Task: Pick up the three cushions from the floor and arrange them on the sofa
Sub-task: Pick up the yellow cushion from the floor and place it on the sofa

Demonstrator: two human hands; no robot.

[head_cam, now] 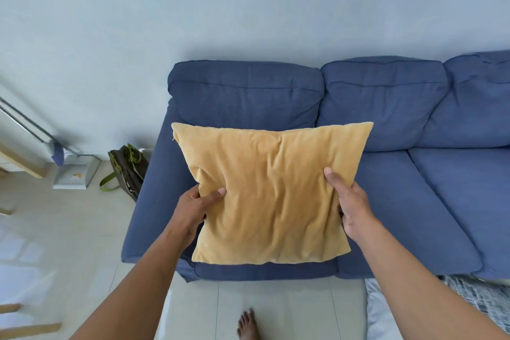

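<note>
Both hands grip yellow cushion (271, 193) edges (over sofa (414, 107) seat)

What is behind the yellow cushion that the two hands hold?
Behind the yellow cushion is the blue sofa: its left seat and backrest. The left hand and right hand grip its sides. The seat part that the cushion covers cannot be seen.

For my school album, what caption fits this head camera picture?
Both hands, left and right, hold a yellow cushion over the blue sofa.
</note>
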